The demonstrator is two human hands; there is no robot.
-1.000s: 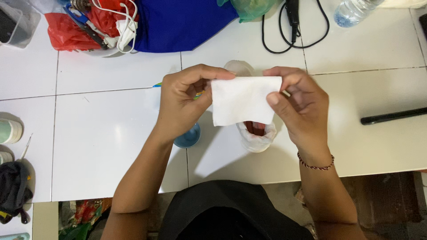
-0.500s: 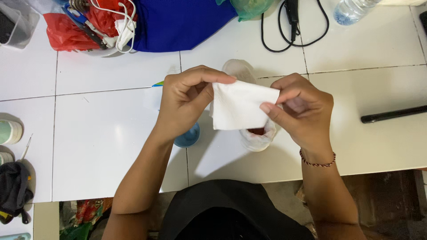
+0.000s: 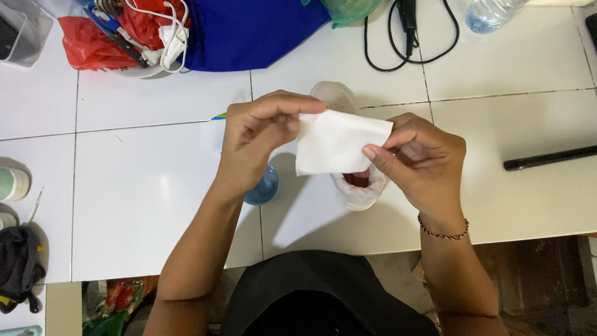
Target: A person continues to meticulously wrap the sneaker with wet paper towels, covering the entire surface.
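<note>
**White tissue held up between both hands**

The left hand (image 3: 258, 140) pinches the top left corner of a folded white tissue (image 3: 333, 143), grip clamped on it. The right hand (image 3: 420, 165) nips the right edge between thumb and forefinger. The tissue hangs above the white worktop (image 3: 143, 199), over a small plastic bag (image 3: 357, 190) and beside a blue dish (image 3: 264, 186).

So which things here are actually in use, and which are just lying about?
In use: white tissue, pinched by left hand and right hand.

Lying about: blue cloth, red plastic bag, black cable, water bottle, black stick, small blue dish.
</note>
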